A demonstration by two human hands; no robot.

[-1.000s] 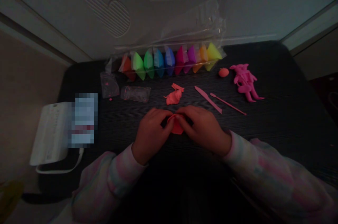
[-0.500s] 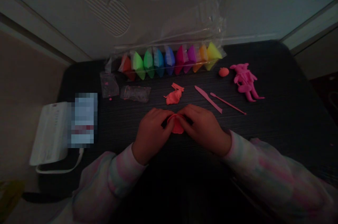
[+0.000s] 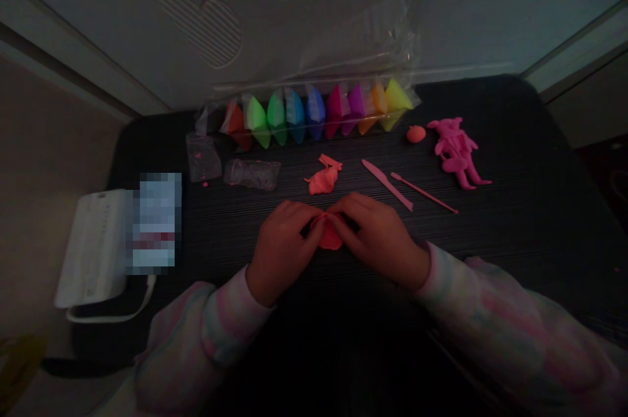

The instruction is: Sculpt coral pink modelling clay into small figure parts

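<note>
A thin, flattened piece of coral-red modelling clay [image 3: 330, 238] is pinched between my two hands at the near part of the dark table. My left hand [image 3: 286, 250] grips its left side between thumb and fingers. From the right, my right hand [image 3: 381, 237] pinches it the same way, its fingertips almost meeting the left ones. Just beyond lies a crumpled lump of coral clay [image 3: 324, 180]. To its right rest a pink plastic modelling knife [image 3: 386, 184] and a thin pink modelling stick [image 3: 424, 194].
Across the back stretches a clear bag of several coloured clay packets [image 3: 315, 114]. A small coral ball [image 3: 416, 134] and pink clay figure [image 3: 455, 154] lie at right. Clear wrappers [image 3: 252, 175] lie left of centre. A white power bank [image 3: 93, 248] with cable touches a blurred-out phone [image 3: 154, 224].
Both hands stay in place, pinching the coral clay. The right hand's knuckles have risen very slightly, and the clay's lower edge looks a little rounder.
</note>
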